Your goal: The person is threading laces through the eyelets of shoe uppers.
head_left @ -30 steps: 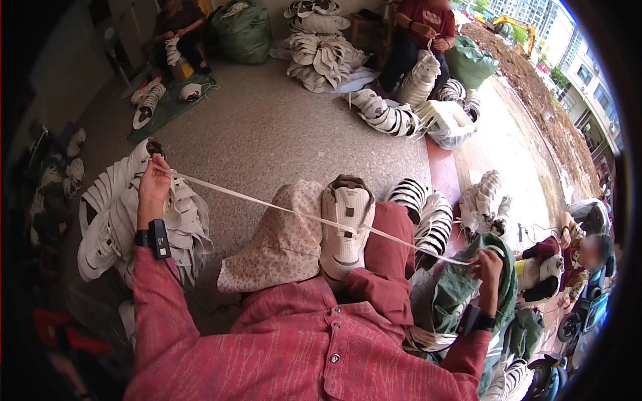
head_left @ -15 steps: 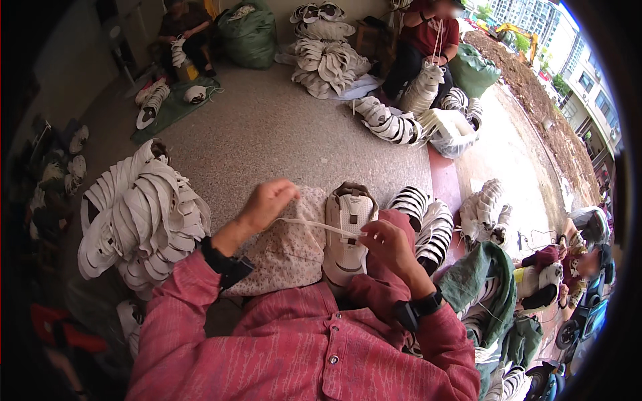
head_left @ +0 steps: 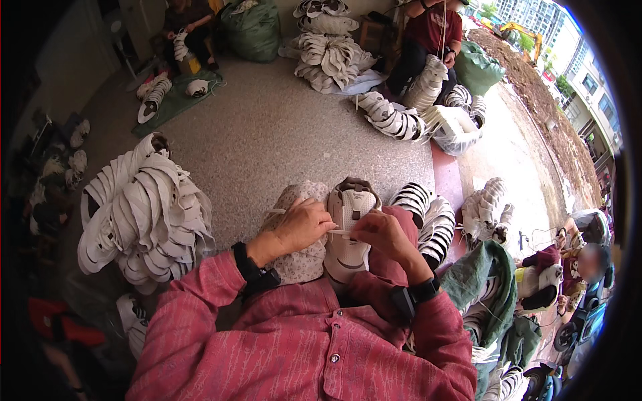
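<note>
A white shoe upper (head_left: 349,227) with a brown collar lies toe-away on my lap, next to a pale patterned cloth (head_left: 294,260). My left hand (head_left: 299,226) pinches a white lace (head_left: 339,232) at the shoe's left edge. Just to the right of the lace, my right hand (head_left: 381,235) has its fingers closed on the same lace over the shoe's tongue. Both hands nearly touch above the shoe. Black bands sit on both wrists, above red sleeves.
A big stack of white shoe uppers (head_left: 144,214) lies at my left, with smaller striped stacks (head_left: 428,220) at my right. Two other people (head_left: 428,33) sit across the speckled floor (head_left: 267,134) among more stacks and green bags (head_left: 251,27).
One second ago my arms were spread wide, pulling the lace taut. Since then both hands came together over the shoe and now hold the lace close to the eyelets.
</note>
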Demonstrator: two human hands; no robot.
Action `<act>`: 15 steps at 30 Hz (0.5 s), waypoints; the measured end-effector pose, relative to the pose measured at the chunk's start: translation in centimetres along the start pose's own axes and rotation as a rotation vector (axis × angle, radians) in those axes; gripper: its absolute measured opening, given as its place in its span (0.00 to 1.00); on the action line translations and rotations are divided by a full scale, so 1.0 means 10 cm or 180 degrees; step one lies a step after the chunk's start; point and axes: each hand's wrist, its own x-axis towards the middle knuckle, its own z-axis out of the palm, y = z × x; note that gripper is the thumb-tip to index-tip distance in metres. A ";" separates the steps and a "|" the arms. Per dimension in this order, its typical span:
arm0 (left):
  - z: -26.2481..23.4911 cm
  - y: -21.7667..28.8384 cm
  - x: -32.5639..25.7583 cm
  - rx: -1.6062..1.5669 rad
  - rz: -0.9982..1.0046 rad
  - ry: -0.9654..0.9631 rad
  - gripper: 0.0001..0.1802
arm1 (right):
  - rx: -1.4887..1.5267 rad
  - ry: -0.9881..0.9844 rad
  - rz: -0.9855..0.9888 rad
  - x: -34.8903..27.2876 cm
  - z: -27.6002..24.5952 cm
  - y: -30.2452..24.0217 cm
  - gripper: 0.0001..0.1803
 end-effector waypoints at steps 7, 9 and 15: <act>0.08 0.04 -0.02 -0.0094 -0.0060 0.0010 0.10 | 0.0518 -0.0033 0.0190 -0.03 -0.01 0.00 0.09; 0.09 0.06 -0.01 0.0049 -0.0012 0.0048 0.10 | 0.0634 -0.0047 0.0140 -0.04 -0.02 0.00 0.09; 0.11 0.11 0.02 0.0097 0.0249 0.0243 0.10 | 0.0862 -0.0041 0.0123 -0.06 -0.02 0.03 0.08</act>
